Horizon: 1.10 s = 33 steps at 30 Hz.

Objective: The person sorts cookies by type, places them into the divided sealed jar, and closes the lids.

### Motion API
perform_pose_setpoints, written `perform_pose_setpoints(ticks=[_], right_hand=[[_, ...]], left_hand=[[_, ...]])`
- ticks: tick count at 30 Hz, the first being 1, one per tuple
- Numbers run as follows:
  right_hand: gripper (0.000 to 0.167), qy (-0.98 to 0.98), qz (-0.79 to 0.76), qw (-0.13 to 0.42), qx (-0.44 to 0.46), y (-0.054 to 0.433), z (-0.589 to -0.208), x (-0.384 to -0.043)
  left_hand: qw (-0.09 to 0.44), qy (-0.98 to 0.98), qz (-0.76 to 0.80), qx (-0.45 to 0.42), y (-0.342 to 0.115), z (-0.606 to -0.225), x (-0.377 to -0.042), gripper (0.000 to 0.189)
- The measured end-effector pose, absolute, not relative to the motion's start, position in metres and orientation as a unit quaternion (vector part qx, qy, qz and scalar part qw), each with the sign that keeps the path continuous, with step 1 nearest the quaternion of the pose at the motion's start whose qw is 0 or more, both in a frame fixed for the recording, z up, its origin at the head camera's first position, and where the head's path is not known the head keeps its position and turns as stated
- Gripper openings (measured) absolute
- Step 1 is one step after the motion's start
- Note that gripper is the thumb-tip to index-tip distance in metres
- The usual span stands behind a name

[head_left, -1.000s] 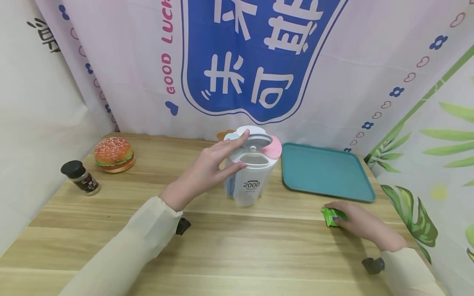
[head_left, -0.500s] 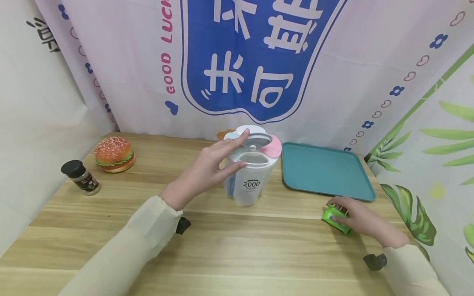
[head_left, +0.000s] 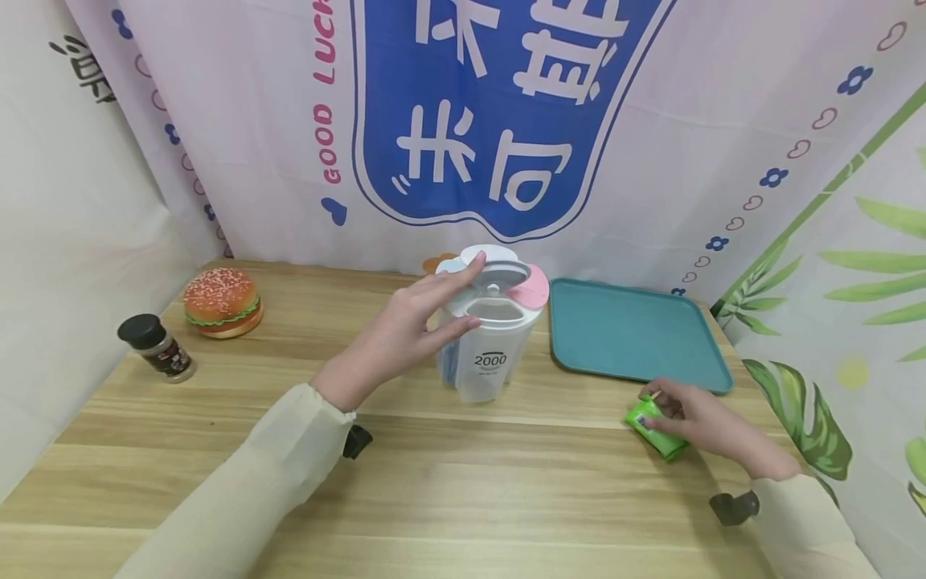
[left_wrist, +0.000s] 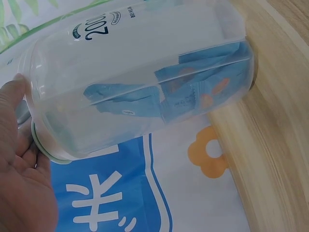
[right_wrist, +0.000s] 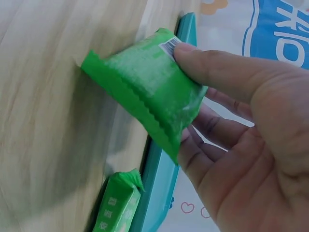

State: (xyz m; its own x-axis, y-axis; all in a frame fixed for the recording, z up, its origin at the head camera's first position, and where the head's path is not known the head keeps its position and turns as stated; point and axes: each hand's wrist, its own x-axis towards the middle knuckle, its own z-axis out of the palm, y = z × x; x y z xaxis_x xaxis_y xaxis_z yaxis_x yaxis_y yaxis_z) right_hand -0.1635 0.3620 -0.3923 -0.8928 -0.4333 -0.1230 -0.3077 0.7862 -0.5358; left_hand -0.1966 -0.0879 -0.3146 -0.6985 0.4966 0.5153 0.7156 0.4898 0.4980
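My left hand point(head_left: 412, 318) grips the top of a clear plastic storage container point(head_left: 492, 374), thumb at the near rim and fingers at the raised grey flap point(head_left: 501, 275). One compartment mouth gapes below that flap. Through the wall, blue snack packets point(left_wrist: 207, 79) show in the left wrist view. On the right, my right hand point(head_left: 705, 422) pinches a green snack packet point(right_wrist: 145, 77) between thumb and fingers, close over the table. A second green packet point(right_wrist: 118, 200) lies beside the tray in the right wrist view; the hand hides it in the head view.
A teal tray point(head_left: 637, 330) lies at the back right of the wooden table point(head_left: 463, 498). At the left stand a toy hamburger point(head_left: 223, 301) and a black-capped seasoning bottle point(head_left: 157, 347). A printed curtain point(head_left: 289, 104) hangs behind.
My right hand has pulled back slightly from lying over the green packet, which has turned and now shows more between thumb and fingers. The left hand and container hold still.
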Motion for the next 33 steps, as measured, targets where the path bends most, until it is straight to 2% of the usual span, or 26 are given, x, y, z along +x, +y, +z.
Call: perform_pose_setpoints(ticks=[8, 18, 26, 33], right_hand=[[0.031, 0.926, -0.311, 0.08, -0.2, 0.346, -0.38, -0.164], [0.024, 0.888, -0.397, -0.032, -0.231, 0.3, -0.346, -0.174], [0.025, 0.82, -0.49, -0.128, -0.269, 0.264, -0.319, -0.179], [0.027, 0.777, -0.549, -0.169, -0.258, 0.227, -0.293, -0.183]], left_hand=[[0.141, -0.855, -0.358, -0.347, -0.088, -0.315, -0.195, 0.078], [0.147, -0.855, -0.354, -0.349, -0.089, -0.316, -0.196, 0.077], [0.149, -0.855, -0.352, -0.351, -0.088, -0.317, -0.197, 0.076], [0.165, -0.845, -0.36, -0.36, -0.088, -0.318, -0.197, 0.076]])
